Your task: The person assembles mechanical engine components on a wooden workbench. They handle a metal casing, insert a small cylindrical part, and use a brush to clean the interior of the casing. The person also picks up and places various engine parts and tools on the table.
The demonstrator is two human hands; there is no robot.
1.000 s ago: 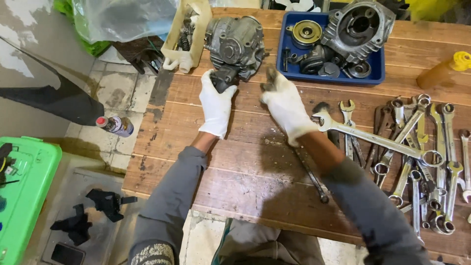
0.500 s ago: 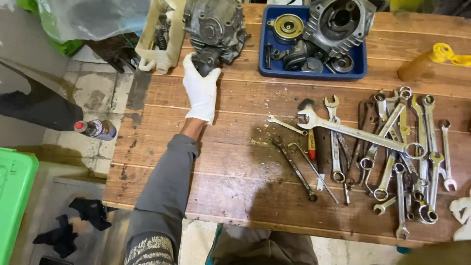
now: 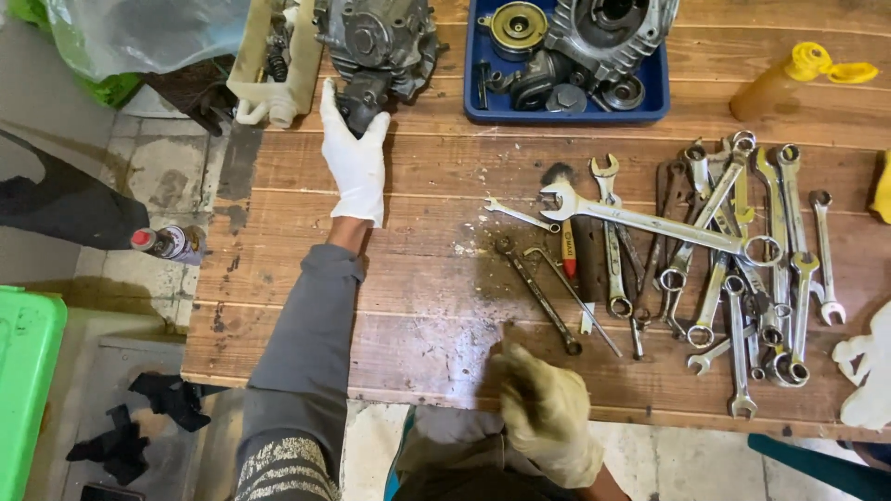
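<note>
- A repair workshop, the engine sort.
- A stained plank bench [image 3: 371, 306] carries a spread of wrenches [image 3: 733, 269].
- A blue tray [image 3: 654, 93] holds greasy engine parts [image 3: 603, 32]; an engine block [image 3: 380, 42] sits beside it.
- A yellow-capped oil bottle [image 3: 789, 79] stands on the bench.
- Gloved hands [image 3: 353, 162], a spray can [image 3: 167, 243] and black rags [image 3: 139, 417] on a dirty concrete floor [image 3: 158, 167].

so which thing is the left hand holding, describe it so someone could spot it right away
Start at the wooden plank table and go to its far edge, left of the blue plastic tray. There the white-gloved left hand grips a grimy grey cast-metal engine housing. Unlike the loose parts in the tray, it sits straight on the wood.
</note>
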